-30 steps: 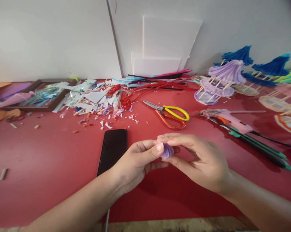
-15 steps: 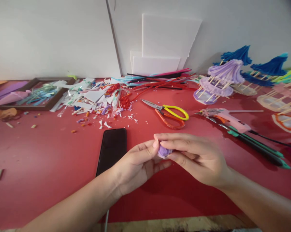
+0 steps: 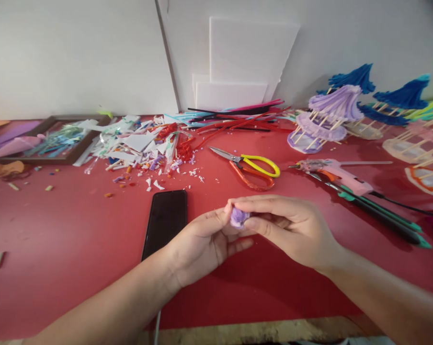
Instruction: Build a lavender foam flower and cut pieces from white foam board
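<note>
Between my two hands is a small fuzzy purple ball-like piece [image 3: 239, 218], perhaps coiled pipe cleaner, held above the red table. My left hand [image 3: 205, 242] pinches its left side with thumb and forefinger, the other fingers curling underneath. From the right, my right hand [image 3: 291, 227] grips it between the thumb and fingertips. Part of the piece is hidden by the fingers. A black phone [image 3: 165, 220] lies just left of my left hand. Beyond my hands rest scissors [image 3: 250, 167] with one yellow and one orange handle, their blades apart.
At right lie a pink glue gun [image 3: 340, 175] and a green-and-black tool [image 3: 381, 215]. Behind them stand a purple carousel-like model [image 3: 322, 120] and several others. Pipe cleaners [image 3: 234, 117], scraps [image 3: 141, 141], a brown frame [image 3: 76, 153] and white boards [image 3: 250, 52] line the back.
The purple piece has shifted slightly left and turned a little in my fingers, so more of it shows. Both hands still hold it.
</note>
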The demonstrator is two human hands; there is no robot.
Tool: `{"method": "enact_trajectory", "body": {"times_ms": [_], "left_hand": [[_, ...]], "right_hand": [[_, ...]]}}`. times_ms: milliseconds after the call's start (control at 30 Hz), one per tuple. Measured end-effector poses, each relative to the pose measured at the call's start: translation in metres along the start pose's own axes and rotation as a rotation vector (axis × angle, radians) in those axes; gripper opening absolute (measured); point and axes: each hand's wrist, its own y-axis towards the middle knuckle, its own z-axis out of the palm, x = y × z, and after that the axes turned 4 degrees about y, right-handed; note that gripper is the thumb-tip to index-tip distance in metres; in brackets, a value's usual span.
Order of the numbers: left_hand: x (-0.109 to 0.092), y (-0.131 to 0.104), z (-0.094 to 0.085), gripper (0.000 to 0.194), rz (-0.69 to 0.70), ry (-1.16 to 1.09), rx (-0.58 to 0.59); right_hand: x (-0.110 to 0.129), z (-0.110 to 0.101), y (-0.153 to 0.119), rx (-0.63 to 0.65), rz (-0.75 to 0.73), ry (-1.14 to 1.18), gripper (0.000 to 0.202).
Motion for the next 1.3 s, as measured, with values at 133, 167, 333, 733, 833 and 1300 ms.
{"method": "enact_trajectory", "body": {"times_ms": [133,167,333,733,833,1300], "left_hand": [[-0.004,-0.002,0.0,0.016,-0.036,-0.04,-0.012],[-0.005,-0.002,0.0,0.018,-0.037,-0.034,-0.017],[0.0,-0.001,0.0,0.017,0.031,-0.002,-0.012],[0.004,0.001,0.001,0.017,0.035,0.007,0.003],[0.005,-0.001,0.002,0.019,0.01,0.023,0.017],[0.002,-0.001,0.002,0.018,0.065,0.144,0.107]], "right_hand": [[-0.003,-0.003,-0.001,0.004,-0.033,-0.099,0.035],[-0.003,-0.004,-0.001,-0.015,-0.058,-0.121,0.034],[-0.002,0.0,-0.004,-0.091,-0.2,-0.258,0.026],[-0.004,0.008,-0.006,-0.118,-0.318,-0.338,0.018],[-0.004,0.005,-0.004,-0.091,-0.337,-0.326,0.021],[0.001,0.003,-0.011,-0.004,-0.294,-0.29,0.02]]}}
